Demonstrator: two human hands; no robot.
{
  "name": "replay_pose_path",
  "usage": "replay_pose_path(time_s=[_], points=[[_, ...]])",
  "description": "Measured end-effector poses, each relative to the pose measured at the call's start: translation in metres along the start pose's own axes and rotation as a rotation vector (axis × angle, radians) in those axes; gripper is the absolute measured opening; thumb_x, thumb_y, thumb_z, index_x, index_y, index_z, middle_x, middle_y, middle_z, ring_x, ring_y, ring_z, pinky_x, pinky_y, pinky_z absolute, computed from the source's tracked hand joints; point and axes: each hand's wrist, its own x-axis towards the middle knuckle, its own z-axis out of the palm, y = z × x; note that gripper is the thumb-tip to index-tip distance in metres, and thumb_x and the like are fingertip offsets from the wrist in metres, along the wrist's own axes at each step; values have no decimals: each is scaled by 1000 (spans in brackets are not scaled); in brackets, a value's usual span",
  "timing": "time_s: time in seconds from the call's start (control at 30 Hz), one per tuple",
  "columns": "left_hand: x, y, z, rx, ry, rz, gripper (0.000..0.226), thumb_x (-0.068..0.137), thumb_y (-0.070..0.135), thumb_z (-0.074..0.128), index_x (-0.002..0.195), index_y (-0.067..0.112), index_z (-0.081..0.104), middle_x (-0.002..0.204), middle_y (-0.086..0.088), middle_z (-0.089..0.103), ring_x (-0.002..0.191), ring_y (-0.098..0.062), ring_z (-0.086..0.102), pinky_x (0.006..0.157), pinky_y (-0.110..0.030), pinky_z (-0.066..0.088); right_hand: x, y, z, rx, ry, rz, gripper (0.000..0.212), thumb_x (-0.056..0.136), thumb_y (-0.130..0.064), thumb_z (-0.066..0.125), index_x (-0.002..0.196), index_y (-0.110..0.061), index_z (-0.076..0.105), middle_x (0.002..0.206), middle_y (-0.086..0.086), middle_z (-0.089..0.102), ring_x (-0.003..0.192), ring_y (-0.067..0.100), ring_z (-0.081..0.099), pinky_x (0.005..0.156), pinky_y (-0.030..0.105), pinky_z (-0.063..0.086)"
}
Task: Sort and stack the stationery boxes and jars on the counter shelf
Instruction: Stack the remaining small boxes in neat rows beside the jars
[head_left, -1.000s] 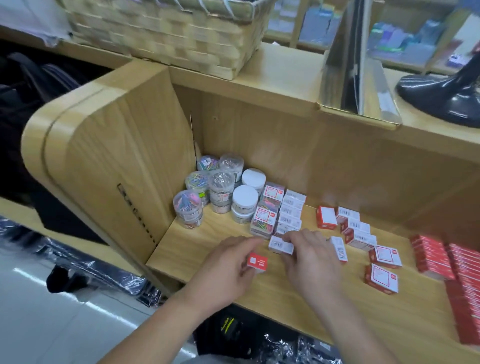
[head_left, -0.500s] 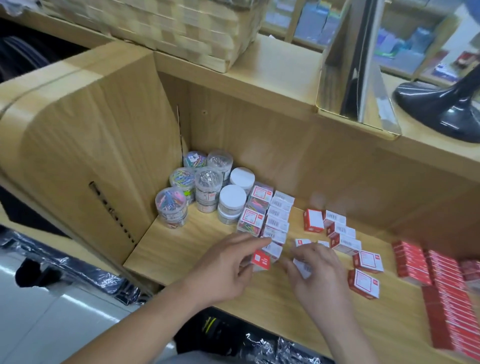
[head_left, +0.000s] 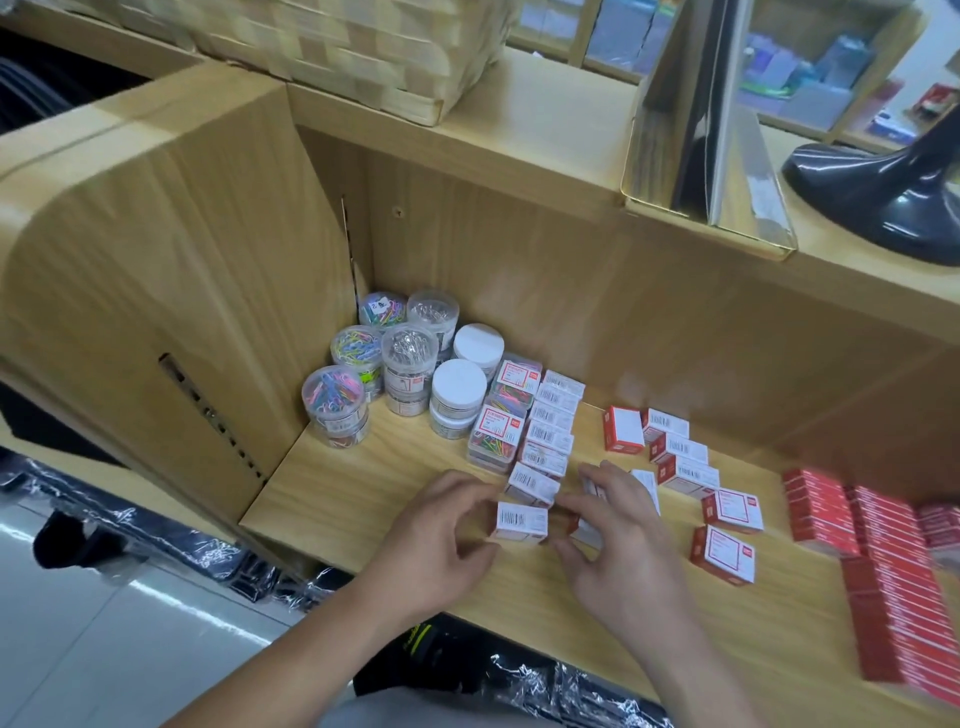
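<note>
Pinching a small white box (head_left: 521, 522) with a barcode on top, the left hand (head_left: 441, 540) holds it by its left end between thumb and fingertips, low over the wooden shelf (head_left: 363, 499). The right hand (head_left: 623, 540) sits just right of that box, fingers and thumb curled round a red and white box (head_left: 584, 529) that is mostly hidden under them. The two boxes are close, though whether they touch is unclear.

Just beyond the hands, a row of barcode boxes (head_left: 550, 431) runs away toward the back wall, its nearest box almost at the fingertips. Clear boxes of coloured clips (head_left: 501, 423) stand against the row's left side. Further beyond and left of the left hand, clear jars of clips (head_left: 332, 400) and white-lidded jars (head_left: 460, 384) are stacked in the corner.

Beyond the right hand lies a loose group of red boxes (head_left: 675, 452), and to its right two more red boxes with white labels (head_left: 727, 530). Well to the right, red packs (head_left: 883, 571) lie in stacks.

A woven basket (head_left: 363, 47) rests on the bench (head_left: 545, 119) above the shelf.
</note>
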Motion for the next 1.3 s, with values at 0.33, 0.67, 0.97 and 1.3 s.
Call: replay_pose_path(time_s=[0.33, 0.67, 0.97, 1.3], points=[[12, 19, 2, -352, -156, -300, 24, 92, 30, 62, 112, 23, 75, 107, 7, 78, 104, -17, 72, 100, -44, 54, -6, -7, -5, 85, 54, -57, 29, 84, -24, 70, 112, -21, 75, 132, -5, 60, 133, 24, 51, 108, 47, 43], [0, -10, 6, 68, -23, -22, 38, 89, 25, 65, 126, 36, 62, 108, 17, 58, 98, -7, 64, 87, -36, 56, -13, -5, 3, -173, 10, 5, 30, 88, -48, 63, 95, -23, 77, 135, 5, 61, 137, 31, 47, 106, 52, 45], [10, 6, 19, 535, -39, -17, 42, 91, 57, 52, 122, 30, 62, 93, 7, 50, 94, -18, 55, 74, -34, 51, 0, -4, 3, -376, -111, 26, 57, 86, -70, 40, 108, -27, 71, 152, 3, 47, 149, 27, 30, 117, 50, 32], [7, 9, 26, 625, 40, 32, 31, 98, 48, 49, 121, 31, 62, 93, 8, 53, 87, -17, 53, 67, -34, 49, 0, -1, 16, -369, -159, 70, 57, 92, -55, 33, 139, -28, 52, 156, 6, 38, 151, 34, 19, 122, 55, 16]])
